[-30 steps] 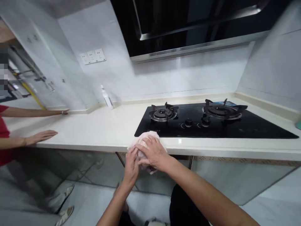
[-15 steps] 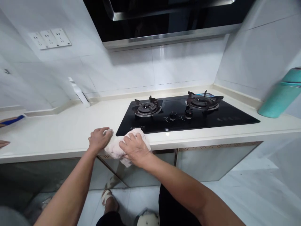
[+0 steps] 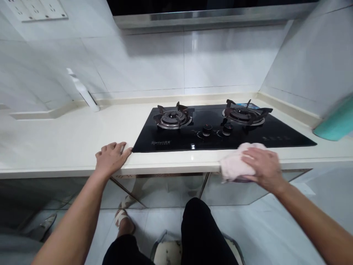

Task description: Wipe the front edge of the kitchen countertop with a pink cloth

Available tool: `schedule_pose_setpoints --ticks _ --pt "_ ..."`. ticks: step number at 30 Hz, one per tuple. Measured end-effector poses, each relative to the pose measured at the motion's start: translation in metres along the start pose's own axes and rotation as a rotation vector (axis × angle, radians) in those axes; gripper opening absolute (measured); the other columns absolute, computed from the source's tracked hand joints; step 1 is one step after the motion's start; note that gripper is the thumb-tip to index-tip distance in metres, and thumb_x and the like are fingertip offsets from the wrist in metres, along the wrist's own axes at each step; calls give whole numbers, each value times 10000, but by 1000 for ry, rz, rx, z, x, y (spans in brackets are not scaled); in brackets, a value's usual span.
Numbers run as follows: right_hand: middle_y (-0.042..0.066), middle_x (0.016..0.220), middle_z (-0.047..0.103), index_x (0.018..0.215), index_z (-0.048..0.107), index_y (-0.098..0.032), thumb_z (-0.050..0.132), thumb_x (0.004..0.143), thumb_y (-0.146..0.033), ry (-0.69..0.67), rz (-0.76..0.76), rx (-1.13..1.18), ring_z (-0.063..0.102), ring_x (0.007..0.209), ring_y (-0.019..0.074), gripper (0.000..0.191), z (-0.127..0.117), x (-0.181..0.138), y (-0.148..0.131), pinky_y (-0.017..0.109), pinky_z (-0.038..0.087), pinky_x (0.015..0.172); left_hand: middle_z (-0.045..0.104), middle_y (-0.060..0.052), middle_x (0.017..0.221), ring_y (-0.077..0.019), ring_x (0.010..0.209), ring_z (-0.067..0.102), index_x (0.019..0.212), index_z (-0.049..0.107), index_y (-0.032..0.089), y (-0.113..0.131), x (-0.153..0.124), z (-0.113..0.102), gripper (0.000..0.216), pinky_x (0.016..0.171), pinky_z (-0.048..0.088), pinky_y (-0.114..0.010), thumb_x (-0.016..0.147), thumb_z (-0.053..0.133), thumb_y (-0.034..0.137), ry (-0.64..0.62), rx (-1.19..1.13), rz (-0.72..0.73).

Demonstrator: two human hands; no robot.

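My right hand (image 3: 264,167) presses down on a pale pink cloth (image 3: 234,164) at the front edge of the cream countertop (image 3: 68,143), just in front of the black glass gas hob (image 3: 220,127), near its right part. My left hand (image 3: 110,158) rests flat and open on the counter edge, touching the hob's front left corner. The hob carries two burners (image 3: 173,118) and two knobs (image 3: 206,129).
A white spray bottle (image 3: 82,91) leans against the tiled wall at the back left. A teal container (image 3: 335,123) stands at the right end of the counter. Wall sockets (image 3: 35,9) sit top left. Below the counter are open cabinet frames and a tiled floor.
My right hand has slid the cloth rightwards along the counter's front edge. My left hand has let go of the cloth and stayed flat on the counter. The other person's hands have left the view.
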State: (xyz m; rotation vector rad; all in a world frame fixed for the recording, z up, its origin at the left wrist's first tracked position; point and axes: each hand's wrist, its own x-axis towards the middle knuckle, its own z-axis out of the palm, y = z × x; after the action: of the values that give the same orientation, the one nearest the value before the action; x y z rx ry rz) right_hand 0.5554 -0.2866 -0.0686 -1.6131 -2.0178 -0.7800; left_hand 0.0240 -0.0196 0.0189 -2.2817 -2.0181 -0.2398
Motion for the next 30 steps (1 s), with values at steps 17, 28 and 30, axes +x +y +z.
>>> schedule_pose_setpoints --ticks 17,28,30 --pt "169 1226 656 1106 702 -208 802 825 -571 -125 201 -152 497 1140 366 471 10 86 -137 484 309 915 535 -155 1576 -448 1436 454 1428 667 281 11 -11 -6 658 1166 363 -622 984 351 652 34 -131 -11" --pt "49 1219 651 1250 613 -213 619 1035 -396 -125 -55 206 504 1119 262 282 54 221 -321 415 391 963 515 -108 1599 -437 1438 434 1442 628 271 2 -5 -10 670 1169 351 -661 1010 298 662 -9 -127 0" --pt "41 1225 650 1256 614 -232 616 1041 -377 -111 -93 223 512 1125 258 259 47 211 -303 408 392 950 495 -109 1617 -438 1456 419 1455 616 275 2 -2 -10 685 1181 341 -663 1007 294 681 -23 -104 -10"
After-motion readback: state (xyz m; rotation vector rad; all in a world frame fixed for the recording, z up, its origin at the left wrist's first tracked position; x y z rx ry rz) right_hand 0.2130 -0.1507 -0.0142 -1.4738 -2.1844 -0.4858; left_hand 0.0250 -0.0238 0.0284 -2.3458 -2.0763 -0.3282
